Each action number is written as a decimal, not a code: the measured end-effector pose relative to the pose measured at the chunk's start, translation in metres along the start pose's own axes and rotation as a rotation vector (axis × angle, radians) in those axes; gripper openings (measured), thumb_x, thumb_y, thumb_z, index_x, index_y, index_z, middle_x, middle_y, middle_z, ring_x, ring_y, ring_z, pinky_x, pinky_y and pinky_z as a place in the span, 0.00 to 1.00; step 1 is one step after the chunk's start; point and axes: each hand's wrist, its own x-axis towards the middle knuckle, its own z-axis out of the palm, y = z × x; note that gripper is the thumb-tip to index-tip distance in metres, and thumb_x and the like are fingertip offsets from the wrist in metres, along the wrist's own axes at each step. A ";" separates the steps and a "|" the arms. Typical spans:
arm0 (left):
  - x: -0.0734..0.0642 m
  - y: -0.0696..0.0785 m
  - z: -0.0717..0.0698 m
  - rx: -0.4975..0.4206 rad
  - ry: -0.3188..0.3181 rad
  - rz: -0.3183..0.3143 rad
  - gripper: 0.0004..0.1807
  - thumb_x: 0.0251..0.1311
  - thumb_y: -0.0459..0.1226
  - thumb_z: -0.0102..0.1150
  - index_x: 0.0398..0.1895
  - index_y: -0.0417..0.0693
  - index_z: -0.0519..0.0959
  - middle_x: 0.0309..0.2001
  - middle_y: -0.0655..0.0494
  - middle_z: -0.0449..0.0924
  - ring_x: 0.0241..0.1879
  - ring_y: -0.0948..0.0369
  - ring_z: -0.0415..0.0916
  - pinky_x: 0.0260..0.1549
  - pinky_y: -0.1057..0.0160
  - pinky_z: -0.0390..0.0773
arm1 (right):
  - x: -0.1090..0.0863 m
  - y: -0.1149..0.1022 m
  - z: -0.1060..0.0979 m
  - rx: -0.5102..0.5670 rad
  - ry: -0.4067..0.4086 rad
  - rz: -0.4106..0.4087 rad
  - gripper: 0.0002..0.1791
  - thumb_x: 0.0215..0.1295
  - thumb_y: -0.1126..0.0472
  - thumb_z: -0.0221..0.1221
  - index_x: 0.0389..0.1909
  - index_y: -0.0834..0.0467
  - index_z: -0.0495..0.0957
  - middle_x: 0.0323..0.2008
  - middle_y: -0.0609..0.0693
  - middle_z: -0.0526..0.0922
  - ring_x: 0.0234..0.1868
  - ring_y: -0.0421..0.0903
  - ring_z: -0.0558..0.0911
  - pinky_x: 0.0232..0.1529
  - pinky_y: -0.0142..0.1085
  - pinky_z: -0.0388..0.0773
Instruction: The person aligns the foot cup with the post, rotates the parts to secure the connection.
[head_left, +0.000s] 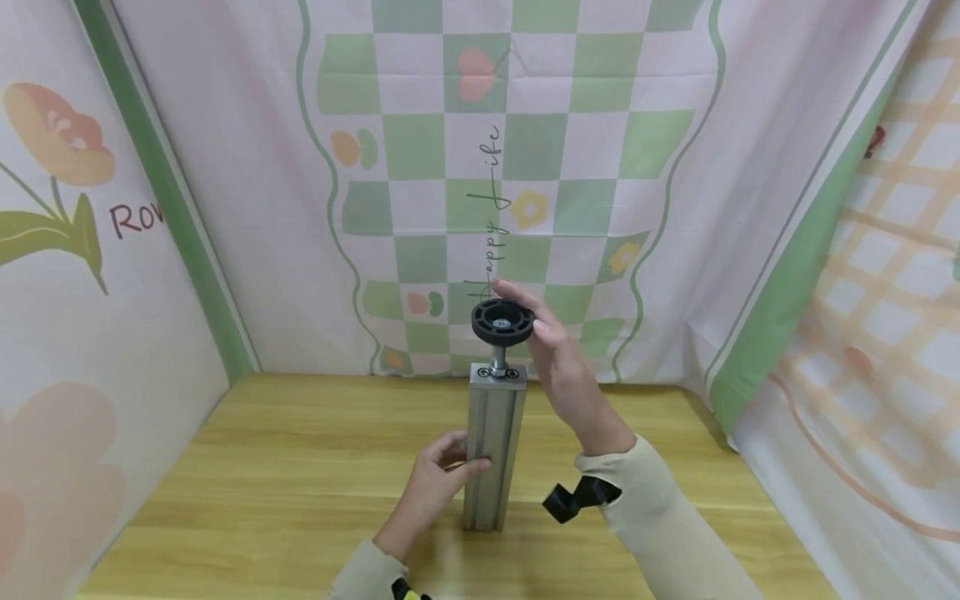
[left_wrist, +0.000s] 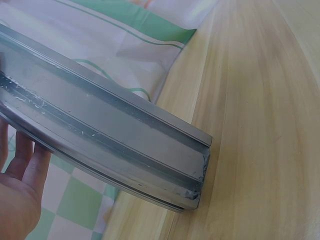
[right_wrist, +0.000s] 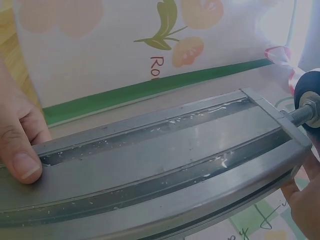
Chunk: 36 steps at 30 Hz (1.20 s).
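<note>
A grooved aluminium profile [head_left: 491, 425] stands upright on the wooden table. From the plate on its top end a threaded stud [head_left: 498, 360] rises to a black round levelling foot [head_left: 501, 337]. My left hand [head_left: 437, 479] grips the profile around its middle, with the thumb across the near face; part of that hand [left_wrist: 20, 195] appears beside the metal in the left wrist view. Alongside the foot's right edge, my right hand [head_left: 567, 379] has its fingers extended and touches the rim. White flecks lie in the grooves of the profile [right_wrist: 150, 155] in the right wrist view.
The wooden table [head_left: 322, 467] extends to both sides of the profile. A printed cloth [head_left: 420, 50] with green checks hangs behind, and patterned cloths flank it left and right. A black strap mount [head_left: 581, 498] sits at the right wrist.
</note>
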 end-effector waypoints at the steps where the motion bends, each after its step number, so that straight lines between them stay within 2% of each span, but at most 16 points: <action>1: 0.000 0.000 0.000 0.000 -0.001 -0.002 0.23 0.57 0.42 0.74 0.54 0.45 0.81 0.45 0.51 0.83 0.49 0.54 0.80 0.50 0.63 0.81 | 0.000 0.000 0.000 0.001 -0.001 0.001 0.28 0.80 0.54 0.32 0.75 0.56 0.61 0.75 0.55 0.59 0.77 0.51 0.52 0.75 0.53 0.42; 3: 0.000 0.001 0.000 0.001 -0.002 -0.004 0.23 0.57 0.42 0.73 0.55 0.45 0.81 0.46 0.51 0.82 0.49 0.54 0.80 0.50 0.63 0.81 | 0.000 0.001 0.000 0.001 -0.003 -0.008 0.28 0.80 0.55 0.32 0.74 0.59 0.61 0.74 0.58 0.61 0.76 0.52 0.53 0.75 0.52 0.44; 8: 0.000 0.000 0.000 0.006 -0.003 -0.001 0.23 0.57 0.41 0.73 0.55 0.45 0.81 0.45 0.51 0.82 0.49 0.54 0.80 0.50 0.63 0.81 | 0.001 0.002 -0.001 0.006 -0.003 -0.040 0.27 0.79 0.57 0.32 0.72 0.60 0.64 0.71 0.64 0.63 0.75 0.55 0.56 0.75 0.51 0.45; 16: 0.000 0.000 0.000 0.003 -0.002 -0.001 0.23 0.56 0.41 0.74 0.54 0.45 0.81 0.45 0.50 0.82 0.49 0.54 0.80 0.51 0.63 0.80 | -0.002 0.002 -0.002 0.009 0.018 -0.037 0.26 0.78 0.58 0.34 0.70 0.61 0.66 0.70 0.59 0.66 0.73 0.56 0.59 0.75 0.50 0.47; 20: 0.000 0.000 -0.001 0.006 0.000 -0.004 0.23 0.56 0.41 0.74 0.54 0.45 0.81 0.45 0.51 0.82 0.48 0.54 0.80 0.51 0.63 0.81 | -0.005 0.002 -0.001 0.001 0.055 0.001 0.23 0.77 0.58 0.36 0.65 0.53 0.70 0.71 0.57 0.65 0.72 0.56 0.61 0.73 0.46 0.53; 24: 0.000 0.000 0.000 0.005 -0.004 0.006 0.23 0.56 0.41 0.74 0.54 0.44 0.81 0.45 0.51 0.82 0.48 0.54 0.80 0.50 0.63 0.81 | -0.006 0.002 0.000 -0.011 0.096 0.015 0.18 0.75 0.60 0.40 0.59 0.48 0.72 0.70 0.59 0.64 0.70 0.57 0.64 0.69 0.42 0.60; 31: 0.000 -0.001 0.000 0.002 -0.008 0.004 0.24 0.56 0.42 0.74 0.54 0.44 0.81 0.45 0.50 0.82 0.48 0.54 0.80 0.51 0.63 0.81 | -0.006 0.002 0.001 -0.036 0.159 0.011 0.12 0.70 0.62 0.49 0.52 0.49 0.71 0.66 0.59 0.65 0.62 0.59 0.71 0.60 0.37 0.74; 36: 0.000 0.000 0.000 0.006 -0.002 -0.002 0.24 0.56 0.42 0.74 0.54 0.45 0.80 0.45 0.51 0.82 0.48 0.55 0.80 0.51 0.63 0.80 | -0.005 0.000 0.001 -0.028 0.179 0.019 0.11 0.66 0.62 0.55 0.48 0.51 0.70 0.64 0.60 0.62 0.57 0.57 0.70 0.55 0.36 0.76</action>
